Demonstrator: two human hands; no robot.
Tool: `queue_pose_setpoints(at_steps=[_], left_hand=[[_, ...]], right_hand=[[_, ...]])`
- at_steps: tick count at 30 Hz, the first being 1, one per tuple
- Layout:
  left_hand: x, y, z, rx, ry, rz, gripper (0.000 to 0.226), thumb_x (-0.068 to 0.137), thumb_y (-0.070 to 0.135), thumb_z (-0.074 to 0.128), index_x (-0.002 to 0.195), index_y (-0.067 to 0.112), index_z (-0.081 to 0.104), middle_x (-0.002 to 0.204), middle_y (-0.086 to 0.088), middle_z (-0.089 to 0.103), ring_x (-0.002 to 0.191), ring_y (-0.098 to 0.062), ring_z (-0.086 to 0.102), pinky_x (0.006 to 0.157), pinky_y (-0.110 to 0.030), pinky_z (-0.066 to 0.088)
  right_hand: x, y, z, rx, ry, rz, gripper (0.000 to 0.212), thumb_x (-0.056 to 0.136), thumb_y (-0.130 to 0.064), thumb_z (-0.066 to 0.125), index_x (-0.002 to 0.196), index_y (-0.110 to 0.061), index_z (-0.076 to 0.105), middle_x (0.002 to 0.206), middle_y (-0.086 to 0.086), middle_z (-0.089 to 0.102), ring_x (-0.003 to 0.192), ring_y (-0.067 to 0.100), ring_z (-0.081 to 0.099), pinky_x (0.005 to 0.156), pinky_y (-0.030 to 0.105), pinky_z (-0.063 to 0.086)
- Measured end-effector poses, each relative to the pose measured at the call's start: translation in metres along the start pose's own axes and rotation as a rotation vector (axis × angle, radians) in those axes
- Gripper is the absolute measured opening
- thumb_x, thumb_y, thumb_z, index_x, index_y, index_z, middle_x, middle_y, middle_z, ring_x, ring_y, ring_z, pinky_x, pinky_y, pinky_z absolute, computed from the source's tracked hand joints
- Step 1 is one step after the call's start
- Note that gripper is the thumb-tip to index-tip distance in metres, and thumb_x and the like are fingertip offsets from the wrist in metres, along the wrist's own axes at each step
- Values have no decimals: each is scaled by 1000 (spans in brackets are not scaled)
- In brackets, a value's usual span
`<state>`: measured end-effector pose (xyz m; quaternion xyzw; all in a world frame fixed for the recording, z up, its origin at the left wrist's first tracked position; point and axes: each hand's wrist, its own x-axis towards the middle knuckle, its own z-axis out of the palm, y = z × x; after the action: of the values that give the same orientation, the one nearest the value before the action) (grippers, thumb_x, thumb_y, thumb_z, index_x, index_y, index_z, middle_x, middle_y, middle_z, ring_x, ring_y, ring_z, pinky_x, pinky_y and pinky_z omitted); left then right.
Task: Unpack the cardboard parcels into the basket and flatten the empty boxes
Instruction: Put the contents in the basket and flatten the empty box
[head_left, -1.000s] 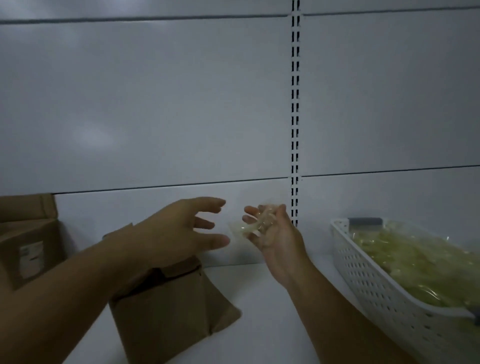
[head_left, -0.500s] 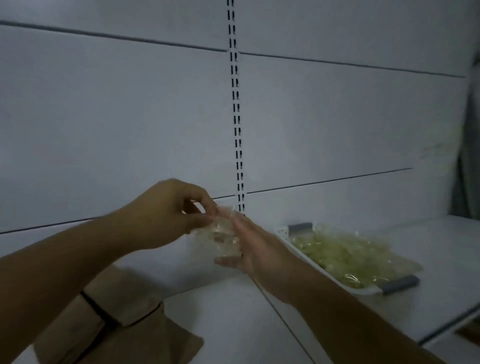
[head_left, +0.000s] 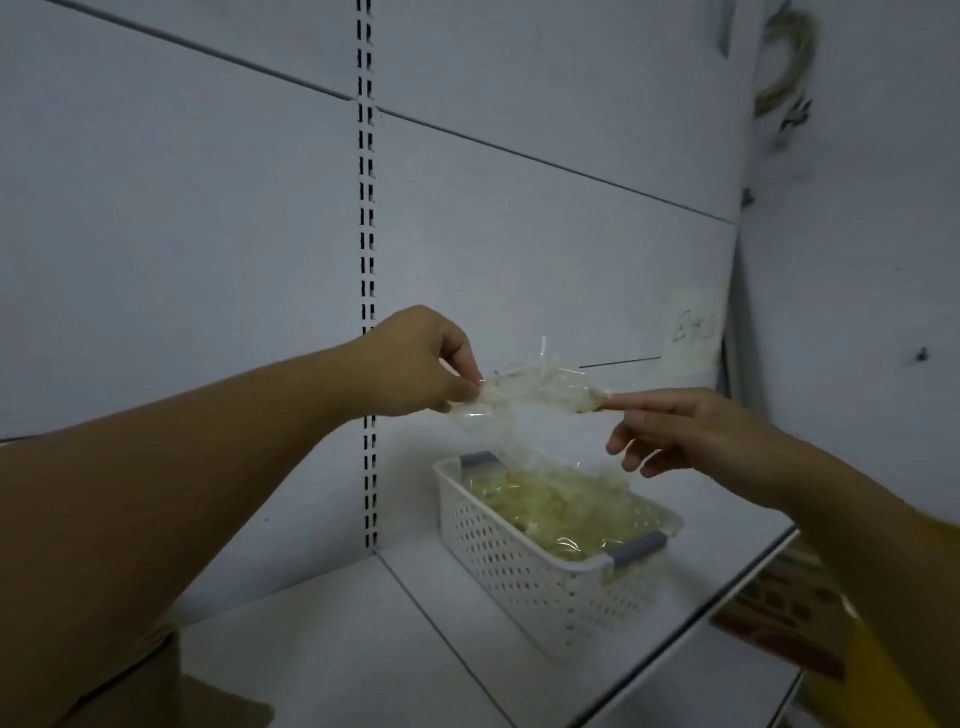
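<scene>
A clear plastic packet (head_left: 540, 395) with pale contents hangs in the air above the white perforated basket (head_left: 524, 566). My left hand (head_left: 421, 364) pinches the packet's left end. The thumb and forefinger of my right hand (head_left: 670, 426) touch its right end, with the other fingers spread. The basket stands on the white shelf (head_left: 363, 639) and holds several more clear packets of yellowish contents (head_left: 566, 514). A brown cardboard box (head_left: 208, 706) shows only as a corner at the bottom left, mostly hidden under my left arm.
A slotted upright (head_left: 367, 260) runs down the white back panel behind my hands. The shelf's front edge runs diagonally at the right, with blurred red and brown packaging (head_left: 779, 623) below it. A paper note (head_left: 693, 332) is stuck on the wall.
The view has swung right, so the basket now sits centre and the box has nearly left view. Both hands moved right and apart, stretching the packet between them over the basket.
</scene>
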<state>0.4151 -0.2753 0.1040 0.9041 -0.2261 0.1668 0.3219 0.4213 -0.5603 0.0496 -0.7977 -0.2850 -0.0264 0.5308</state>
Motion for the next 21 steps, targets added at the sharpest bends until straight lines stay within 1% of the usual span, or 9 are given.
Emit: queue_pose_setpoints(at_steps=[3, 5, 7, 9, 12, 15, 17, 18, 21], left_hand=[[12, -10, 11, 56, 10, -38, 6, 77, 11, 75, 74, 10, 70, 83, -1, 71, 74, -15, 70, 65, -25, 59], [22, -14, 12, 165, 67, -48, 11, 78, 9, 72, 70, 14, 67, 79, 2, 70, 74, -14, 68, 62, -21, 56], [32, -21, 13, 104, 140, -88, 12, 78, 7, 73, 69, 15, 68, 76, -1, 70, 70, -16, 69, 60, -20, 57], [39, -26, 22, -11, 175, -119, 10, 77, 7, 74, 71, 13, 68, 77, -5, 71, 71, -19, 69, 63, -24, 59], [55, -33, 54, 107, 204, -116, 11, 80, 12, 70, 73, 19, 65, 78, -1, 69, 73, -17, 67, 72, -32, 59], [63, -45, 91, 283, 114, -181, 11, 87, 19, 61, 81, 27, 57, 87, 6, 67, 75, -10, 63, 66, -26, 53], [64, -58, 111, 432, -49, -250, 16, 89, 16, 54, 98, 28, 50, 91, 3, 67, 77, -13, 61, 66, -28, 52], [63, -64, 120, 478, -124, -288, 23, 88, 14, 51, 106, 29, 47, 92, 2, 65, 77, -14, 59, 68, -29, 52], [60, -75, 132, 558, -171, -361, 19, 89, 17, 48, 104, 25, 56, 93, 0, 63, 82, -16, 57, 68, -25, 48]], right_hand=[[3, 6, -28, 5, -340, 145, 51, 76, -49, 68, 122, -28, 61, 110, 12, 68, 100, 29, 65, 82, 33, 52], [9, 14, -49, 34, -421, 136, 53, 71, -53, 72, 108, -14, 70, 110, 16, 68, 103, 31, 64, 85, 35, 53], [21, 26, -66, 76, -337, 136, 51, 66, -53, 76, 90, -8, 75, 101, 18, 71, 95, 31, 67, 81, 35, 56], [42, 39, -75, -49, -173, 109, 36, 75, -44, 69, 88, -11, 75, 93, 13, 73, 89, 28, 69, 77, 32, 58], [83, 56, -70, -284, -73, -8, 15, 88, -28, 58, 96, -24, 71, 93, -4, 74, 87, 11, 69, 76, 24, 57], [117, 69, -49, -453, -102, -221, 26, 92, -30, 53, 116, -37, 60, 118, -22, 61, 103, -8, 58, 90, 17, 48], [136, 85, -29, -679, -242, -361, 38, 96, -34, 46, 133, -35, 47, 135, -22, 45, 121, -7, 42, 102, 17, 34], [144, 94, -18, -772, -354, -391, 40, 97, -36, 43, 136, -33, 44, 139, -19, 43, 123, -2, 40, 104, 20, 31], [156, 113, 9, -864, -644, -355, 35, 97, -40, 38, 123, -28, 57, 124, -4, 61, 105, 10, 54, 96, 30, 42]])
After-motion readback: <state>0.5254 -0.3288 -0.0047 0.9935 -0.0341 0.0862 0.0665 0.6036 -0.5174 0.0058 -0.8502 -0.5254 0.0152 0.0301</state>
